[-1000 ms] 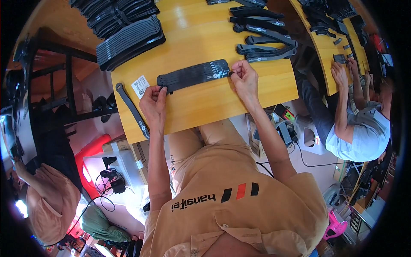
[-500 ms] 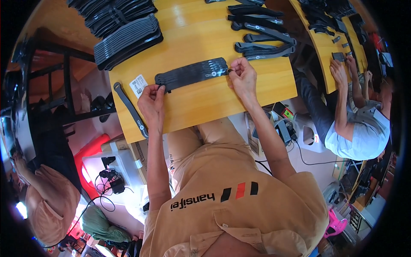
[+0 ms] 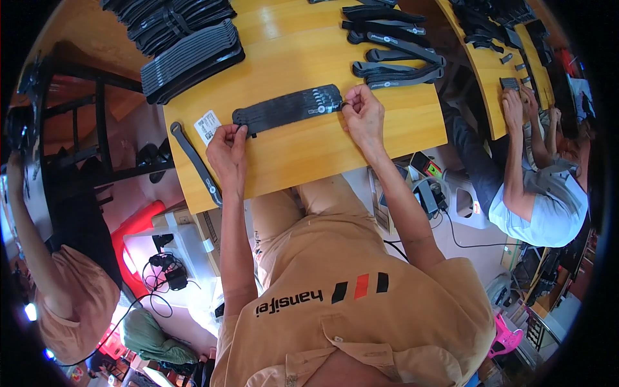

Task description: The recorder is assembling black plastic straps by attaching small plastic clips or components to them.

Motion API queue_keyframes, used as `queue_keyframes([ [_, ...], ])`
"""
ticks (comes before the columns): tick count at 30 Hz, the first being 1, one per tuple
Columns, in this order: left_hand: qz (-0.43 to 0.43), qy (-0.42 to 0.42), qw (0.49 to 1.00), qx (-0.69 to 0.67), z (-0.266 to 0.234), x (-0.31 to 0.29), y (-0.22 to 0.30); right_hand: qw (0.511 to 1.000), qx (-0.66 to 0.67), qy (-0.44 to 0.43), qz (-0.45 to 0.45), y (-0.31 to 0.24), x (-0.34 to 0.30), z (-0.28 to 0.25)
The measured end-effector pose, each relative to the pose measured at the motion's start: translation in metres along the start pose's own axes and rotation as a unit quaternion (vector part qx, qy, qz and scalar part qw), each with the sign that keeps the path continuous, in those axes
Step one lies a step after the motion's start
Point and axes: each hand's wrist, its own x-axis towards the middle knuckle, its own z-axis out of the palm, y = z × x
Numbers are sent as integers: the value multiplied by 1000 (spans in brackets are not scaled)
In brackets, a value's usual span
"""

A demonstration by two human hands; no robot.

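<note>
A fanned bundle of black straps point(image 3: 284, 109) lies on the yellow wooden table in front of me. My left hand point(image 3: 227, 149) pinches the bundle's left end between thumb and fingers. At its right end my right hand point(image 3: 365, 116) is closed on a strap end, with the fingertips pressed together. White printing shows near the right end of the straps. To the left of my left hand, a single black strap point(image 3: 196, 164) with a looped end lies along the table's left edge, near a white label point(image 3: 207, 126).
Thick stacks of black straps point(image 3: 193, 61) stand at the back left of the table point(image 3: 303, 158). Several folded straps point(image 3: 400, 58) lie at the back right. A person point(image 3: 535, 200) works at another table on the right; another person point(image 3: 71, 290) is at the left.
My hands and the strap bundle have hardly moved. The person at the left has stretched an arm forward, and the person at the right has shifted both hands slightly.
</note>
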Motion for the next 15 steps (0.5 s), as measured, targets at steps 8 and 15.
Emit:
queue_keyframes([
  [8,3,-5,1000,3,-1,1,0,1000,-24,-6,4,-5,2,2],
  [15,30,7,999,-13,1,2,-3,1000,-25,-14,11,-1,3,1],
])
